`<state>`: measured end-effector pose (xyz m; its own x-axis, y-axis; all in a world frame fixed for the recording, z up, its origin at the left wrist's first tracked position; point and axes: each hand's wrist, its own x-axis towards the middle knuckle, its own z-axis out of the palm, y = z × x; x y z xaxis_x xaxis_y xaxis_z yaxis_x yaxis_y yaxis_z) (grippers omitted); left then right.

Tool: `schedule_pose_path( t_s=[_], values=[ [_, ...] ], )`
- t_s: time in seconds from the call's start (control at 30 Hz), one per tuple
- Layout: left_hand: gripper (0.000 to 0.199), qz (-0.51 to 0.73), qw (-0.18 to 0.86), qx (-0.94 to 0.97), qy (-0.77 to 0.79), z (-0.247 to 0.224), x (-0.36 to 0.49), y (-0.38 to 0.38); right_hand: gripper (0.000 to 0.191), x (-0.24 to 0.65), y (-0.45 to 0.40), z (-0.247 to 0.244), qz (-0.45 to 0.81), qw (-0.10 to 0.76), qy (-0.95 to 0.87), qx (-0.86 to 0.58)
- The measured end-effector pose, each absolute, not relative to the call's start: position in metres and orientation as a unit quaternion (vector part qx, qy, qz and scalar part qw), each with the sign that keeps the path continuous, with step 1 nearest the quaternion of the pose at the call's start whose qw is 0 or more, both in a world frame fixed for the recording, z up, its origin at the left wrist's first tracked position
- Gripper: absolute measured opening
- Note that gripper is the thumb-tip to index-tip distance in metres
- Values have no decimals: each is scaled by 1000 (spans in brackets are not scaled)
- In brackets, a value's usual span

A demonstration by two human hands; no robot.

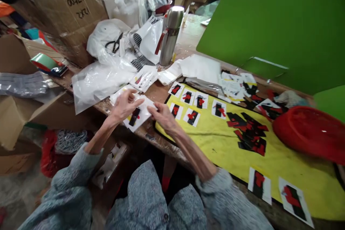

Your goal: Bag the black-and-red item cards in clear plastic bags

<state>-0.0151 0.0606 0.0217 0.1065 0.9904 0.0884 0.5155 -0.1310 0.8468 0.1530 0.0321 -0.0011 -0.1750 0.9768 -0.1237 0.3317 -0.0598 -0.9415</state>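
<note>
My right hand (163, 115) pinches the right edge of a white card (145, 107) at the table's front edge. My left hand (122, 106) is over the left side of the same stack, its fingers bent and the thumb apart from them, with nothing visible between. Just below my hands lies a white card with a black strip (134, 116) and a small red piece on it. More white sheets are partly hidden under my left hand. To the right, several white cards (187, 96) bearing black and red pieces lie on a yellow cloth (205, 143).
A heap of black and red pieces (249, 133) lies on the cloth, beside a red basin (307, 133). A steel thermos (171, 36) stands behind my hands. Plastic bags (99, 79) and scissors (114, 45) lie left, near cardboard boxes (67, 18). A green board (280, 25) rises at the back right.
</note>
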Motion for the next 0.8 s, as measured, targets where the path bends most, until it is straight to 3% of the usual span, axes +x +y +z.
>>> schedule_pose_path(
  t_s=[0.03, 0.1, 0.2, 0.43, 0.57, 0.67, 0.8],
  values=[
    [26, 366, 220, 695, 578, 19, -19, 63, 23, 145, 41, -2, 435, 320, -622, -567],
    [19, 299, 114, 770, 552, 5, -23, 58, 18, 141, 55, -4, 323, 306, -675, -589],
    [21, 215, 69, 821, 524, -27, -20, 44, 15, 169, 71, -6, 195, 289, -709, -612],
    [29, 210, -7, 808, 551, -56, -8, 48, 32, 303, 136, 4, -8, 213, -595, -775],
    [29, 231, -50, 803, 547, -61, -5, 49, 33, 336, 155, -3, -17, 118, -631, -767],
    [28, 241, -62, 802, 542, -67, -6, 49, 23, 340, 154, -14, -27, 111, -641, -759],
    [29, 253, -47, 804, 536, -67, -8, 47, 27, 346, 152, -15, -57, 122, -635, -761]
  ],
)
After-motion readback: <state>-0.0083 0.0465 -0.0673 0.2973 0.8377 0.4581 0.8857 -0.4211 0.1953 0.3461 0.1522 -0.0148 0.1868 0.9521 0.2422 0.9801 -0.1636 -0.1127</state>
